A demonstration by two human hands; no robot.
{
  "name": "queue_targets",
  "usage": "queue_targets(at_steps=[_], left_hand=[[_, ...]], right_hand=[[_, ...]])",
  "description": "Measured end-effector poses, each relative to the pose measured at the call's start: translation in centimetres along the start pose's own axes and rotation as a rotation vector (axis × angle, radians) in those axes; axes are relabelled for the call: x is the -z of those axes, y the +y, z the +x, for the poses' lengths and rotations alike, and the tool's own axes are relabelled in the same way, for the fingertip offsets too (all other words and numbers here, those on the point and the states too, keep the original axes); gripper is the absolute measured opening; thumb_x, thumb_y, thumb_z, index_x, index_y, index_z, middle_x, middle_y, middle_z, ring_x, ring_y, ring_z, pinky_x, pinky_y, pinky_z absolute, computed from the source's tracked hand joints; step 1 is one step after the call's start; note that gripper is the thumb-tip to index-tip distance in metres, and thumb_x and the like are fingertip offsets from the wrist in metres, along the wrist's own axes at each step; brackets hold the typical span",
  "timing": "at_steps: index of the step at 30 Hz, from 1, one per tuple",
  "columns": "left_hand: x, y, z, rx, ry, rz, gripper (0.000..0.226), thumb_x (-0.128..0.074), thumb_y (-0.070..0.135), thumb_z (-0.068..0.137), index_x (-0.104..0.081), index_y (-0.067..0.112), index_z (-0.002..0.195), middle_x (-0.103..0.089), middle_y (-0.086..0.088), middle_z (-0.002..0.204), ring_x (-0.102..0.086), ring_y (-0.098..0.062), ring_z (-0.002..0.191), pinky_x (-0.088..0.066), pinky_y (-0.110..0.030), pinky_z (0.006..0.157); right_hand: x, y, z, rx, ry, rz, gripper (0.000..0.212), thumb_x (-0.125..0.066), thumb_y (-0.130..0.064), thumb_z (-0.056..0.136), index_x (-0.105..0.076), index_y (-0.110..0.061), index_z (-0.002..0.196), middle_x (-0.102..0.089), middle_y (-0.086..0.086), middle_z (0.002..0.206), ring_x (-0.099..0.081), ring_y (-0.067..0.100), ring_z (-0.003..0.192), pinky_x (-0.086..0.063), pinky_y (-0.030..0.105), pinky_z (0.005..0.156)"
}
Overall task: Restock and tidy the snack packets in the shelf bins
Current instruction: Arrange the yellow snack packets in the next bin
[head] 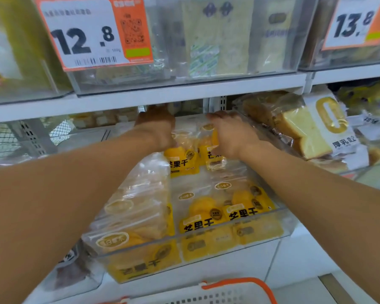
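Note:
A clear plastic bin point(206, 234) on the middle shelf holds several yellow dried-mango packets point(208, 213). Both my arms reach deep into the bin, under the upper shelf. My left hand point(157, 128) rests with curled fingers on the top of an upright packet point(182, 154) at the back. My right hand point(230, 134) grips the neighbouring packet point(210, 139) at its top. More packets lie flat at the bin's front, and a stack leans on the left side point(138, 205).
Bagged sliced bread point(303, 128) fills the bin to the right. The upper shelf point(184, 93) carries clear bins with price tags 12.8 point(86, 36) and 13.8 point(355, 23). An orange-rimmed basket point(239, 290) sits below, near me.

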State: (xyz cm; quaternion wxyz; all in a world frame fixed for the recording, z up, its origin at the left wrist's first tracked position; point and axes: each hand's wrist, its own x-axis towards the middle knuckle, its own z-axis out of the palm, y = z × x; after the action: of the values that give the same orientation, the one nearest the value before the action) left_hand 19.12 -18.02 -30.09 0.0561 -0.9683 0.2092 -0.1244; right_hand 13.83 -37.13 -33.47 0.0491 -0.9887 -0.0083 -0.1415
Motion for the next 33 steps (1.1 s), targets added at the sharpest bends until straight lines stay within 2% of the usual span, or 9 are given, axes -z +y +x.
queue_targets(at_steps=[2, 4, 10, 16, 21, 24, 27, 30, 33], left_hand=[[0.0, -0.2, 0.1, 0.009, -0.028, -0.082, 0.049, -0.077, 0.052, 0.078, -0.062, 0.019, 0.111, -0.056, -0.005, 0.118, -0.056, -0.027, 0.108, -0.049, -0.035, 0.087], [-0.1, -0.3, 0.1, 0.014, -0.044, -0.128, 0.053, -0.080, 0.049, 0.075, -0.059, 0.019, 0.113, -0.055, -0.005, 0.119, -0.055, -0.027, 0.109, -0.049, -0.036, 0.089], [-1.2, -0.1, 0.1, -0.029, 0.061, -0.097, 0.081, -0.088, 0.040, 0.066, -0.044, 0.023, 0.132, -0.049, -0.005, 0.133, -0.052, -0.030, 0.118, -0.044, -0.039, 0.094], [-1.1, 0.1, 0.2, -0.018, 0.065, -0.024, 0.085, -0.089, 0.046, 0.062, -0.046, 0.015, 0.129, -0.045, -0.008, 0.131, -0.046, -0.031, 0.118, -0.045, -0.043, 0.093], [-0.6, 0.4, 0.2, 0.023, 0.013, 0.084, 0.086, -0.088, 0.056, 0.059, -0.050, 0.009, 0.121, -0.043, -0.011, 0.127, -0.044, -0.031, 0.118, -0.045, -0.040, 0.089], [-0.1, 0.5, 0.3, 0.002, -0.038, 0.078, 0.082, -0.091, 0.052, 0.056, -0.053, 0.012, 0.117, -0.045, -0.010, 0.123, -0.047, -0.030, 0.114, -0.046, -0.039, 0.085], [0.1, 0.3, 0.5, -0.028, -0.038, 0.053, 0.071, -0.092, 0.049, 0.057, -0.057, 0.017, 0.110, -0.049, -0.008, 0.117, -0.050, -0.028, 0.107, -0.044, -0.034, 0.078], [-0.4, 0.1, 0.6, -0.039, 0.009, 0.017, 0.063, -0.090, 0.048, 0.061, -0.058, 0.019, 0.106, -0.050, -0.009, 0.116, -0.051, -0.029, 0.105, -0.039, -0.031, 0.074], [-0.9, 0.5, 0.6, -0.031, 0.026, 0.033, 0.059, -0.083, 0.053, 0.070, -0.060, 0.015, 0.107, -0.051, -0.010, 0.118, -0.055, -0.030, 0.105, -0.040, -0.032, 0.076]], right_hand=[[-0.5, -0.2, 0.0, -0.006, -0.018, -0.047, 0.101, -0.080, -0.027, 0.081, -0.014, -0.029, 0.158, -0.019, 0.002, 0.164, -0.016, 0.033, 0.151, -0.029, 0.054, 0.116], [-0.8, 0.1, 0.3, -0.035, 0.018, -0.050, 0.102, -0.078, -0.023, 0.084, -0.009, -0.028, 0.159, -0.017, 0.003, 0.165, -0.013, 0.033, 0.152, -0.024, 0.053, 0.119], [-1.0, 0.6, 0.7, -0.021, 0.145, -0.125, 0.055, -0.068, -0.006, 0.086, -0.051, -0.023, 0.136, -0.057, 0.008, 0.131, -0.057, 0.034, 0.119, -0.047, 0.044, 0.094], [-0.8, 1.0, 1.6, -0.067, 0.064, -0.116, 0.046, -0.065, -0.009, 0.091, -0.052, -0.019, 0.133, -0.062, 0.011, 0.123, -0.057, 0.035, 0.117, -0.049, 0.040, 0.086], [-1.0, 0.3, 1.9, -0.069, 0.029, -0.245, 0.042, -0.066, -0.022, 0.091, -0.055, -0.016, 0.132, -0.051, 0.013, 0.134, -0.043, 0.037, 0.129, -0.041, 0.046, 0.102], [-0.6, 0.5, 1.4, -0.065, -0.014, -0.134, 0.036, -0.066, -0.022, 0.093, -0.054, -0.012, 0.124, -0.059, 0.012, 0.125, -0.057, 0.034, 0.117, -0.047, 0.042, 0.092], [-0.6, 1.0, 0.7, -0.045, -0.106, -0.075, 0.065, -0.079, -0.024, 0.083, -0.041, -0.015, 0.135, -0.060, 0.013, 0.126, -0.057, 0.035, 0.117, -0.048, 0.040, 0.084], [-1.2, 1.1, 0.3, -0.014, -0.057, -0.090, 0.093, -0.082, -0.016, 0.079, -0.024, -0.022, 0.151, -0.037, 0.015, 0.149, -0.035, 0.037, 0.137, -0.044, 0.048, 0.103], [-1.6, 1.1, 0.9, -0.026, 0.014, -0.133, 0.097, -0.083, -0.016, 0.076, -0.024, -0.025, 0.152, -0.026, 0.016, 0.152, -0.025, 0.039, 0.141, -0.039, 0.050, 0.110]])
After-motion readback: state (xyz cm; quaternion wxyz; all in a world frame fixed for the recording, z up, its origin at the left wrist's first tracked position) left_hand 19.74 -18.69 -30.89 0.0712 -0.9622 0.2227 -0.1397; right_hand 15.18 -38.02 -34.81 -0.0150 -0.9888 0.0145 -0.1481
